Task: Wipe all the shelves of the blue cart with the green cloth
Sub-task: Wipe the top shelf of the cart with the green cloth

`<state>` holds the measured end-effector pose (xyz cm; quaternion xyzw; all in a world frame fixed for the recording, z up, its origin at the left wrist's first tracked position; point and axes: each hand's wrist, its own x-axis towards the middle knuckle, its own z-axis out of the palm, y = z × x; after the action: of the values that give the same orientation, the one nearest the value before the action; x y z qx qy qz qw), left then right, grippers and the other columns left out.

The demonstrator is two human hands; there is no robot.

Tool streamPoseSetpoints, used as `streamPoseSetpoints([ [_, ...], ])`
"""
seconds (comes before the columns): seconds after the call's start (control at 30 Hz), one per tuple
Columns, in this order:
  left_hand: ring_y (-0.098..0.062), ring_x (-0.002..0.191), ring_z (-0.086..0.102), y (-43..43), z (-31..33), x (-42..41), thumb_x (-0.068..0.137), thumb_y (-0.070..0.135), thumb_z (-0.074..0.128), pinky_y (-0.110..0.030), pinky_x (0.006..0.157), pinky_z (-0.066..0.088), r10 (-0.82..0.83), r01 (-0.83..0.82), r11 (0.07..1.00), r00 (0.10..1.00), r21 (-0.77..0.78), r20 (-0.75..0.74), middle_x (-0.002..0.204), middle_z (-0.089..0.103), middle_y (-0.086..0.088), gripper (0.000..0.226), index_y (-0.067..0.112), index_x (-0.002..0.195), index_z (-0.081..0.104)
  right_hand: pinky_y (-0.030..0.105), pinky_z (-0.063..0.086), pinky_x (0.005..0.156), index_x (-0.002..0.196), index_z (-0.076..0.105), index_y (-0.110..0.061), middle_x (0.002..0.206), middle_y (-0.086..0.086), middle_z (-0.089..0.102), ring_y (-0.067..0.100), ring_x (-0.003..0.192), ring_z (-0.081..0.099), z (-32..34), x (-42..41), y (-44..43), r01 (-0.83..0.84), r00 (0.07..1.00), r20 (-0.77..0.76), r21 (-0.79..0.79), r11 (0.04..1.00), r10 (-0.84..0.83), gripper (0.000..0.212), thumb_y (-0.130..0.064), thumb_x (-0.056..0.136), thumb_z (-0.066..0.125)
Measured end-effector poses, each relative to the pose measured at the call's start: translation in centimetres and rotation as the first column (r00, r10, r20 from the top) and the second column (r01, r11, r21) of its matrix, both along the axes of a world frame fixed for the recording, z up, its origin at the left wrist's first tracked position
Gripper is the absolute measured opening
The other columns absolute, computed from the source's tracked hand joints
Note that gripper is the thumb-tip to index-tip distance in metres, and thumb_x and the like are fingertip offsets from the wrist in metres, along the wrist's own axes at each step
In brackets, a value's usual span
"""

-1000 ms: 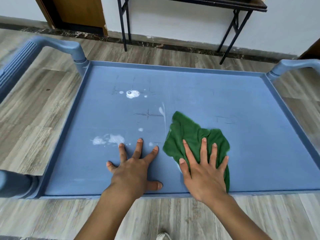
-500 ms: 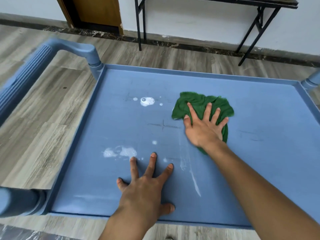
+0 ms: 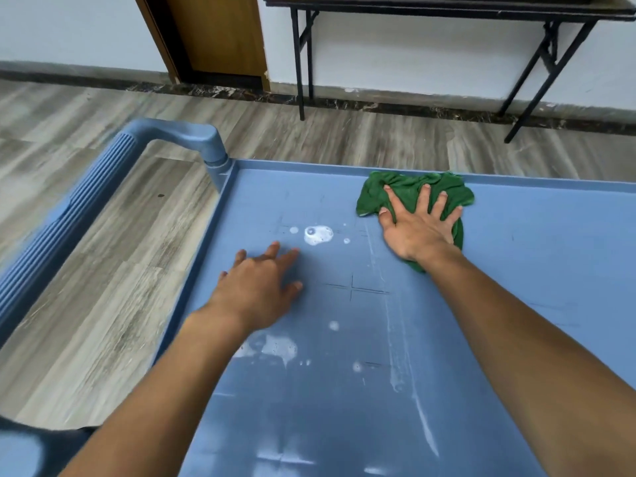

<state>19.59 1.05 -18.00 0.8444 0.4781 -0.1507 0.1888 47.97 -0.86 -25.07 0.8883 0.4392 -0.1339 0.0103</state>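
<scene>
- The blue cart's ribbed handle (image 3: pixel 86 208) is running along the far left, over the grey wood floor (image 3: pixel 103 304).
- A brown wooden door (image 3: pixel 220 32) is standing at the back, by the white wall.
- The left hand (image 3: pixel 258 287) is reaching over the left part of the top shelf. Its fingers are lying straight and a little apart, and it is holding nothing. It is blurry, so it is hard to tell if it is touching the shelf.
- A white blob of foam (image 3: pixel 318 234) is sitting just past the left hand's fingertips. A bigger foamy patch (image 3: pixel 278 346) is lying under the left wrist.
- A thin white soapy streak (image 3: pixel 395 339) is running down the shelf between the two arms.
- The green cloth (image 3: pixel 406 185) is lying bunched up on the top shelf, right against the far rim.
- The right hand (image 3: pixel 418 232) is pressing flat on the cloth, with its fingers spread wide and straight.
- A black table (image 3: pixel 447 8) with thin legs is standing by the back wall.
- The blue cart (image 3: pixel 533 270) is showing a bare stretch of top shelf on the right.
</scene>
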Motion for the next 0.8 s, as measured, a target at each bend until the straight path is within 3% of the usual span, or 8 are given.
streamPoseSetpoints([
  [0.1,-0.033,0.141,0.033,1.3,-0.9,0.6,0.1,0.052,0.04,-0.039,0.115,0.023,-0.097,0.094,0.995,0.99,-0.033,-0.099,0.165,0.013,0.004,0.059,0.038,0.154,0.021,0.068,-0.013,0.116,0.151,-0.011,-0.057,0.167,0.009,-0.02,0.041,0.152,-0.018,-0.1,-0.4,-1.0,-0.028,1.0,-0.004,0.006,1.0,0.028,0.061,-0.069,0.094,0.003],
  [0.37,-0.037,0.137,0.037,1.3,-1.5,0.1,0.102,0.051,0.033,-0.042,0.117,0.018,-0.182,0.185,0.983,0.973,0.008,-0.144,0.166,0.011,-0.003,0.059,0.034,0.156,0.017,0.068,-0.012,0.116,0.146,-0.017,-0.062,0.168,0.001,-0.02,0.036,0.153,-0.018,-0.7,-6.0,-13.0,-0.016,1.0,-0.016,0.028,0.999,0.017,0.057,-0.068,0.093,0.003],
  [0.6,-0.041,0.14,0.033,1.8,-2.2,-0.2,0.101,0.052,0.029,-0.044,0.119,0.019,-0.221,0.226,0.974,0.96,0.012,-0.173,0.167,0.008,-0.005,0.059,0.034,0.156,0.014,0.071,-0.016,0.112,0.139,-0.03,-0.066,0.163,0.0,-0.033,0.035,0.149,-0.031,-0.3,-14.9,-24.0,0.201,0.977,-0.067,-0.01,0.98,-0.201,0.057,-0.07,0.087,-0.006],
  [0.73,-0.04,0.141,0.033,1.7,-2.2,-0.2,0.102,0.051,0.027,-0.046,0.12,0.018,-0.24,0.247,0.969,0.953,0.017,-0.185,0.167,0.006,-0.006,0.059,0.033,0.156,0.012,0.066,-0.026,0.11,0.146,-0.025,-0.059,0.159,0.003,-0.042,0.033,0.143,-0.041,1.0,-18.5,-23.7,0.344,0.899,-0.262,-0.077,0.936,-0.352,0.061,-0.069,0.094,0.006],
  [0.8,-0.04,0.141,0.032,1.8,-2.2,-0.4,0.102,0.051,0.026,-0.045,0.12,0.018,-0.24,0.246,0.969,0.954,0.012,-0.183,0.167,0.006,-0.005,0.059,0.034,0.156,0.011,0.06,-0.022,0.116,0.151,-0.016,-0.056,0.162,0.004,-0.035,0.032,0.147,-0.036,2.0,-18.9,-23.2,0.357,0.862,-0.362,-0.066,0.932,-0.355,0.064,-0.069,0.095,0.011],
])
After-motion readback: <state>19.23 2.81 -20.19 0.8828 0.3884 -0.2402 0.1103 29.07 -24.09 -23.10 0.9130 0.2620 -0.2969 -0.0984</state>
